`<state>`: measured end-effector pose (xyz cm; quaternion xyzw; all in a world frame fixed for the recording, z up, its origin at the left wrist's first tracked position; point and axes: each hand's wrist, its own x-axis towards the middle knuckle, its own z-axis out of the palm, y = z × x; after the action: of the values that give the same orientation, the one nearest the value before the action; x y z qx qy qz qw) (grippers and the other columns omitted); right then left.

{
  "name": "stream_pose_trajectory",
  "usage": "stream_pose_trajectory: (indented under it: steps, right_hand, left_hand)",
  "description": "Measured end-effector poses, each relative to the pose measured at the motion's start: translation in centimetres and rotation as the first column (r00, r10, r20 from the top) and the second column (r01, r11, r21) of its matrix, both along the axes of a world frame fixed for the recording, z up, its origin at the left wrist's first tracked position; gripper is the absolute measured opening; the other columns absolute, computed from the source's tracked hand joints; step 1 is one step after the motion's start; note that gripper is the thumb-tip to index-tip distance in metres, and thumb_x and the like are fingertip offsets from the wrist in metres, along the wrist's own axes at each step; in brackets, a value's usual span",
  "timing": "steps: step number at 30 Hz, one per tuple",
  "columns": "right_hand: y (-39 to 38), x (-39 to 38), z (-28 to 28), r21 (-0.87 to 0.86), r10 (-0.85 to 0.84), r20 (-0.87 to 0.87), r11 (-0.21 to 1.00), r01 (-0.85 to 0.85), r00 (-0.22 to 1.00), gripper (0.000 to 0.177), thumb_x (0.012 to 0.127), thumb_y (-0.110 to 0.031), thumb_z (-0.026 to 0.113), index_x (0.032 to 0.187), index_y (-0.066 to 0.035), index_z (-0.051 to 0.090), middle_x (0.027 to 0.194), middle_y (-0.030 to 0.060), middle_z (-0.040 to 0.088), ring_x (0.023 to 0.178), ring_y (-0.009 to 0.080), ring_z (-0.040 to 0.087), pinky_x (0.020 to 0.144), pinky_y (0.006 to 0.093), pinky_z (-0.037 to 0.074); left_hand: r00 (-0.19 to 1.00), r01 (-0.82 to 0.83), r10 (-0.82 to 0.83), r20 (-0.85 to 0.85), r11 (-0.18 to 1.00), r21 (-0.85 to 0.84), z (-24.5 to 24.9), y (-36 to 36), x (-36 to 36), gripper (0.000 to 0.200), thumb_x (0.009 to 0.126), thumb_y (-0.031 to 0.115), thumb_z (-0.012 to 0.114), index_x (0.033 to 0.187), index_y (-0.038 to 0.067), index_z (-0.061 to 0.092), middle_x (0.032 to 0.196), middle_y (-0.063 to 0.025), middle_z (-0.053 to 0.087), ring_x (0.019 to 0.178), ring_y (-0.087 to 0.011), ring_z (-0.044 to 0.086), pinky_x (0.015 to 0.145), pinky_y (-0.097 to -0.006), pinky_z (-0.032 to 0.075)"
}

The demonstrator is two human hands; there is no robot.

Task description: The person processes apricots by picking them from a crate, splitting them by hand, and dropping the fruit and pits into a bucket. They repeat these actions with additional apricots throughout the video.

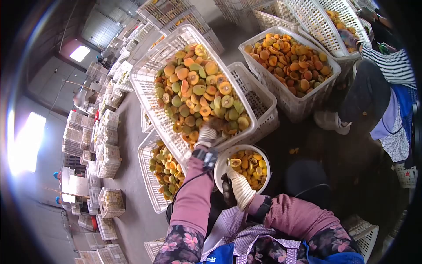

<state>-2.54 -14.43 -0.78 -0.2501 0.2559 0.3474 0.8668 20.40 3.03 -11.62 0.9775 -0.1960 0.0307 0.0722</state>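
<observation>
So the left hand is down in the fruit pile, but its fingers are blurry, so I can't tell if they're gripping anything. Right hand is at the near rim of the white bucket, fingers kinda curled, can't tell on what. Cut orange fruit sits in the bucket just past those fingers. Around the left fingers there's the tilted white crate holding the pile, and left of the right fingers, a lower crate with more fruit. Further out, another person sits beyond a full crate.
</observation>
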Motion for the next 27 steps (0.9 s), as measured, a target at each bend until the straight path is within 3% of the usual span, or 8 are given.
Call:
stream_pose_trajectory:
  steps: [2, 4, 14, 17, 21, 23, 25, 27]
  right_hand:
    - [0.0, 0.4, 0.2, -0.03, -0.028, 0.036, 0.999, 0.029, 0.999, 0.038, 0.087, -0.052, 0.047, 0.081, -0.014, 0.05, 0.051, -0.0017, 0.043, 0.036, 0.0131, 0.039, 0.034, 0.0273, 0.03]
    - [0.1, 0.4, 0.0, -0.045, -0.022, 0.088, 0.999, 0.026, 0.996, 0.042, 0.087, -0.053, 0.046, 0.084, -0.012, 0.052, 0.057, 0.001, 0.048, 0.04, 0.0144, 0.044, 0.037, 0.0276, 0.037]
    - [1.1, -0.3, -2.7, -0.105, -0.002, 0.134, 0.994, 0.016, 0.991, 0.041, 0.089, -0.05, 0.046, 0.086, -0.01, 0.053, 0.058, 0.0024, 0.05, 0.041, 0.0147, 0.045, 0.037, 0.0272, 0.037]
    - [2.0, -0.4, -5.3, -0.236, -0.064, 0.096, 0.968, 0.085, 0.993, 0.039, 0.087, -0.048, 0.048, 0.085, -0.009, 0.053, 0.059, 0.0039, 0.051, 0.043, 0.0166, 0.047, 0.039, 0.0296, 0.038]
    - [2.1, -0.4, -5.5, -0.297, 0.191, 0.03, 0.939, -0.174, 0.981, 0.04, 0.083, -0.047, 0.052, 0.083, -0.008, 0.054, 0.059, 0.0065, 0.05, 0.046, 0.0198, 0.048, 0.042, 0.0344, 0.039]
    - [2.2, -0.6, -5.7, -0.366, 0.356, -0.028, 0.866, -0.341, 0.934, 0.03, 0.085, -0.04, 0.052, 0.079, -0.011, 0.055, 0.058, 0.0034, 0.051, 0.042, 0.0173, 0.047, 0.038, 0.0302, 0.039]
    - [2.6, -0.5, -6.1, -0.396, 0.344, -0.006, 0.861, -0.318, 0.939, 0.031, 0.085, -0.04, 0.053, 0.078, -0.011, 0.055, 0.057, 0.0036, 0.051, 0.041, 0.018, 0.047, 0.038, 0.0302, 0.039]
    - [2.7, 0.5, -5.7, -0.358, 0.163, 0.086, 0.926, -0.122, 0.983, 0.032, 0.084, -0.042, 0.054, 0.079, -0.01, 0.055, 0.057, 0.0037, 0.051, 0.04, 0.0181, 0.047, 0.038, 0.0304, 0.039]
  left_hand:
    - [0.982, -0.109, 0.109, -0.155, 0.994, 0.009, 0.0, -3.2, 0.8, 0.048, 0.08, 0.027, 0.06, 0.122, 0.007, 0.046, 0.126, -0.0159, 0.046, 0.107, -0.0358, 0.052, 0.089, -0.0444, 0.044]
    - [0.892, -0.327, 0.376, -0.252, 0.92, 0.217, 1.4, -4.9, 0.7, 0.062, 0.076, 0.021, 0.064, 0.131, 0.01, 0.037, 0.14, -0.0156, 0.029, 0.118, -0.0379, 0.044, 0.096, -0.0423, 0.042]
    - [0.798, -0.389, 0.451, -0.4, 0.892, 0.23, 5.2, -5.2, -1.3, 0.06, 0.076, 0.02, 0.064, 0.129, 0.01, 0.038, 0.133, -0.0214, 0.04, 0.117, -0.0358, 0.047, 0.095, -0.0415, 0.042]
    - [0.8, -0.487, 0.501, -0.331, 0.863, 0.13, 4.9, -3.5, -2.8, 0.058, 0.075, 0.021, 0.065, 0.125, 0.007, 0.041, 0.123, -0.0215, 0.05, 0.114, -0.033, 0.051, 0.092, -0.0385, 0.044]
    - [0.839, -0.439, 0.395, -0.375, 0.898, -0.035, 0.7, 2.5, -1.8, 0.049, 0.078, 0.024, 0.063, 0.118, 0.001, 0.046, 0.1, -0.017, 0.063, 0.096, -0.0247, 0.061, 0.08, -0.0307, 0.047]
    - [0.859, -0.511, 0.421, -0.291, 0.668, -0.541, 1.6, 3.0, -3.6, 0.038, 0.08, 0.02, 0.061, 0.112, 0.002, 0.05, 0.09, -0.0132, 0.062, 0.083, -0.0183, 0.06, 0.073, -0.0275, 0.048]
    - [0.834, -0.543, 0.485, -0.264, 0.633, -0.552, 3.1, 3.1, -5.1, 0.027, 0.082, 0.008, 0.059, 0.107, 0.004, 0.052, 0.089, -0.0081, 0.059, 0.072, -0.0136, 0.056, 0.066, -0.0249, 0.049]
    - [0.886, -0.458, 0.216, -0.41, 0.27, -0.847, 3.9, 2.9, -6.5, 0.025, 0.082, 0.004, 0.057, 0.106, 0.004, 0.052, 0.089, -0.0061, 0.058, 0.072, -0.013, 0.056, 0.066, -0.0243, 0.048]
